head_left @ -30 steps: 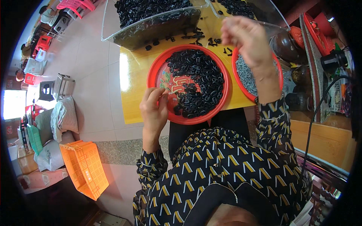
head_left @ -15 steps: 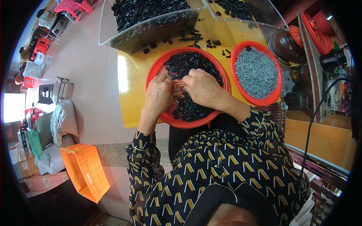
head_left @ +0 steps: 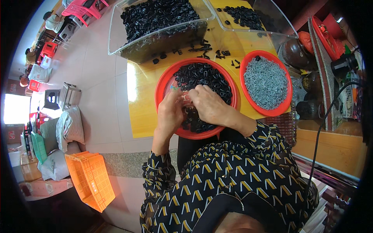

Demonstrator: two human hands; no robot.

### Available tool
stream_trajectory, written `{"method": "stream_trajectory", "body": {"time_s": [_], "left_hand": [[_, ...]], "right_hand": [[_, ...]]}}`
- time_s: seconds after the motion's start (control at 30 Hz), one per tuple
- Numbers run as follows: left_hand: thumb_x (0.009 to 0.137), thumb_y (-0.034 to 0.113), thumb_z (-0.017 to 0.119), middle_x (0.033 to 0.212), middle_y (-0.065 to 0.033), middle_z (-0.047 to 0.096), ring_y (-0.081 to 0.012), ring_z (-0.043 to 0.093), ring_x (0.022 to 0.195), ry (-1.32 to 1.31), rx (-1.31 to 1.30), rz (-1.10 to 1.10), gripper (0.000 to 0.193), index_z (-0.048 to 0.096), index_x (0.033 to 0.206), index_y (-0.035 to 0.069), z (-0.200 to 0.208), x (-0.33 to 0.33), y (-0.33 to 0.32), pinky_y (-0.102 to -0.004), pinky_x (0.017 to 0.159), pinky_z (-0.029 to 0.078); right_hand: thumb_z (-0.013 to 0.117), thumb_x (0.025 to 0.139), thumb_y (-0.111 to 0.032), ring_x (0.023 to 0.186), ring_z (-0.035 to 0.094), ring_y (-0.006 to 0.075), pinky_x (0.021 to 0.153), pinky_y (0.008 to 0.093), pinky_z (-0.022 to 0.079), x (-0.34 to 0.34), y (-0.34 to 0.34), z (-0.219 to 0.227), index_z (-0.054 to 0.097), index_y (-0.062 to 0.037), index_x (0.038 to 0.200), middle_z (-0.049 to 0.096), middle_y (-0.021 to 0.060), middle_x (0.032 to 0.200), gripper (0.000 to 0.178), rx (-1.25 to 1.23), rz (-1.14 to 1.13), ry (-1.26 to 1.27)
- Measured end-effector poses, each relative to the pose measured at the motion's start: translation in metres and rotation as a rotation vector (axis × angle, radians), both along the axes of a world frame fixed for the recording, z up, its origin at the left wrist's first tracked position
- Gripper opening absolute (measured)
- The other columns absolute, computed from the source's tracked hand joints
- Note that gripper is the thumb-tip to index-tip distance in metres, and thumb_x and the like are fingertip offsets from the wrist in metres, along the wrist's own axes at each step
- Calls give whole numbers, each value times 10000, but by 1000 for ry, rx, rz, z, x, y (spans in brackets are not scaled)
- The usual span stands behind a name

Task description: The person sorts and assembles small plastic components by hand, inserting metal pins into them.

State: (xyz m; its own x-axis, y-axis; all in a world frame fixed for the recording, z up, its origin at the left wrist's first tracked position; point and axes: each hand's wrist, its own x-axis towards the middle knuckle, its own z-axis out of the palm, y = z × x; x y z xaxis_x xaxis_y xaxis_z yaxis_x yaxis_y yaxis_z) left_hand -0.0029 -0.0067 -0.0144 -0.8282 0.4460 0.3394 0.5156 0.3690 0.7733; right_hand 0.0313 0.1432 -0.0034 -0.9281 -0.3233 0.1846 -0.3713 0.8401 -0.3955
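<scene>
For this fine fingertip work, it seems best to have both hands low over the red tray (head_left: 159, 93), so that a dropped piece falls among the small black parts (head_left: 206, 74), which lie in this tray at the bench (head_left: 143, 122). A light pinch should be enough. The left hand (head_left: 170, 110) reaches up from the near side; the right hand (head_left: 211, 105) comes slantwise, its back upward. Fingers are bent, tips close; whether either grip holds something, one cannot tell.
</scene>
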Motion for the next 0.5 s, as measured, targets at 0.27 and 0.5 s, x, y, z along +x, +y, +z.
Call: {"method": "stream_trajectory", "body": {"time_s": [0.27, 0.5], "left_hand": [[823, 2, 502, 705, 8, 533, -50, 479, 608, -704, 511, 112, 57, 557, 837, 4, -5, 7, -4, -176, 556, 408], [796, -25, 525, 778, -12, 528, -66, 490, 664, -595, 542, 131, 36, 533, 789, 10, -6, 6, -3, -184, 614, 418]], "right_hand": [[519, 754, 24, 619, 526, 233, 555, 312, 406, 21, 16, 18, 421, 6, 814, 504, 147, 684, 117, -670, -170, -212], [507, 780, 34, 647, 488, 65, 567, 206, 413, 25, 17, 7, 487, 4, 868, 509, 8, 711, 95, -935, -225, -338]]}}
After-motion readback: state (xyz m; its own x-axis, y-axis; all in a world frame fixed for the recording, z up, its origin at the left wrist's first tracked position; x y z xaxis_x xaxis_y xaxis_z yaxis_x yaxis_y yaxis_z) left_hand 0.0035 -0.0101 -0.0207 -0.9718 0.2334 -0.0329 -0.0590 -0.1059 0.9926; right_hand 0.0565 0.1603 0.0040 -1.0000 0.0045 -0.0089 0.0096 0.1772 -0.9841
